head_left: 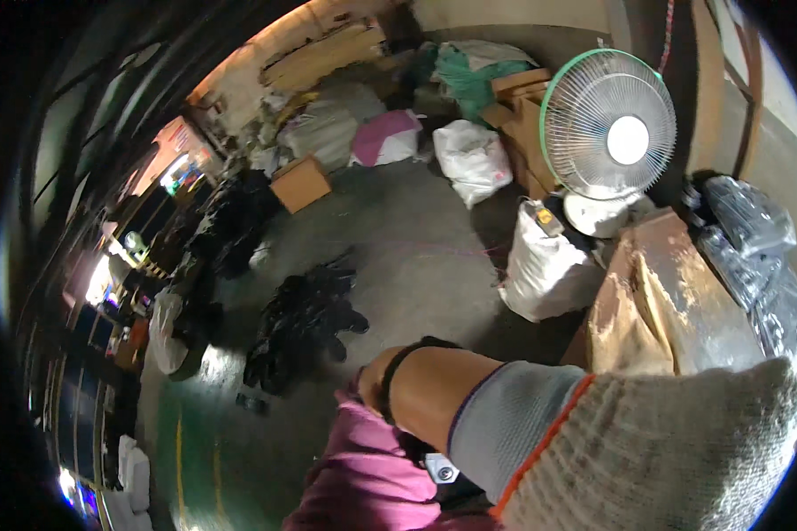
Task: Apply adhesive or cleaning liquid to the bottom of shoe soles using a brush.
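Note:
My left arm crosses the lower part of the view, its bare forearm showing beyond a pink sleeve (363,469). A black strap (388,385) circles the forearm near the sleeve. My left hand (673,442), in a pale knitted work glove with a grey cuff and an orange-red edge, is very close to the camera at lower right. Its fingers cannot be made out, nor anything they might hold. Just below the forearm shows a small white device (442,467) with a round lens. My right hand is out of view.
A standing fan (607,124) with a green rim is at right, near white sacks (547,265) and a worn brown carton (673,292). Black material (301,327) lies on the grey floor (398,230). A small cardboard box (300,184) and several bundles stand farther back.

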### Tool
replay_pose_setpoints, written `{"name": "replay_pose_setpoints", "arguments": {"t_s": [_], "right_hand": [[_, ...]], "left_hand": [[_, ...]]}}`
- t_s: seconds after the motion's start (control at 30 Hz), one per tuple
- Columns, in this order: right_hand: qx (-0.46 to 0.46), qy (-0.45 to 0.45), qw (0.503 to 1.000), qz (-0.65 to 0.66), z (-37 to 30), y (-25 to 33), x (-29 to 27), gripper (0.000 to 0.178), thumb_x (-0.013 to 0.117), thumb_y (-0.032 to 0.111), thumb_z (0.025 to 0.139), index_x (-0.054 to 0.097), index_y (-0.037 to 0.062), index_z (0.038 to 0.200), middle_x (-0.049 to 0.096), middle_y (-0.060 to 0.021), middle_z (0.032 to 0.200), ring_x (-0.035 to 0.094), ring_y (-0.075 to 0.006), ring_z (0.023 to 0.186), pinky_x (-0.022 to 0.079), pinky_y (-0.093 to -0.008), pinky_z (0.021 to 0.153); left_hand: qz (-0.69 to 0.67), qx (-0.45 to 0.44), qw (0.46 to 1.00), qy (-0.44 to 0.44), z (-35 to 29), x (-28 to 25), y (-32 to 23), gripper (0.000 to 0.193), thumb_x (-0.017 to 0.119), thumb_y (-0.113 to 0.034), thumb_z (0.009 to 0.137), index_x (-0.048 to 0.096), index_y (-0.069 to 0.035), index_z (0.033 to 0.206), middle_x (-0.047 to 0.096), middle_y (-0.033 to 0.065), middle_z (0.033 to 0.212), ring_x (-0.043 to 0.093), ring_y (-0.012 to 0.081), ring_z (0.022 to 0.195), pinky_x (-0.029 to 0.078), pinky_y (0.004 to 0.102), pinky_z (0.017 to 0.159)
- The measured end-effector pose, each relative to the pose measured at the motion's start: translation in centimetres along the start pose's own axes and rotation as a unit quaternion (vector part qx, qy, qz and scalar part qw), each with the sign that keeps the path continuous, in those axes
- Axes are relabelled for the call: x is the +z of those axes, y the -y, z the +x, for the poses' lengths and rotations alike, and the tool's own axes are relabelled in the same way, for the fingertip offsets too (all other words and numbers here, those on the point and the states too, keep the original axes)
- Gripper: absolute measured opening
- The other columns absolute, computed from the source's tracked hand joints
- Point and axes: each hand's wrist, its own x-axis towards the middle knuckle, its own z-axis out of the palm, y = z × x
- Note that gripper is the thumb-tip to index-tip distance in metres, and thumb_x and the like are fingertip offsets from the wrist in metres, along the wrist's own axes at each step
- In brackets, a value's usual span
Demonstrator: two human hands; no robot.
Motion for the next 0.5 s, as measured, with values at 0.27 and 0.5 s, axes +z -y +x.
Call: {"name": "replay_pose_setpoints", "arguments": {"t_s": [0.27, 0.5], "right_hand": [[0.001, 0.093, 0.996, 0.016, 1.1, 1.5, -1.3, 0.026, 0.055, 0.015, 0.109, 0.074, 0.0009, 0.1, 0.075, -0.0109, 0.094, 0.07, -0.0232, 0.086, 0.056, -0.0353, 0.093], [0.04, 0.051, 0.998, -0.018, 0.6, -0.2, -1.6, 0.021, 0.055, 0.015, 0.109, 0.072, 0.003, 0.108, 0.075, -0.0104, 0.099, 0.07, -0.0201, 0.087, 0.057, -0.0331, 0.083]], "left_hand": [[0.118, 0.042, 0.992, -0.001, -1.7, 0.2, 0.1, 0.043, 0.065, -0.034, 0.095, 0.067, -0.011, 0.131, 0.065, 0.0199, 0.135, 0.064, 0.0259, 0.125, 0.047, 0.0401, 0.113], [0.159, 0.067, 0.985, 0.008, -0.9, -0.2, 0.1, 0.043, 0.066, -0.033, 0.094, 0.068, -0.011, 0.131, 0.065, 0.0201, 0.134, 0.065, 0.0253, 0.123, 0.048, 0.0391, 0.11]]}}
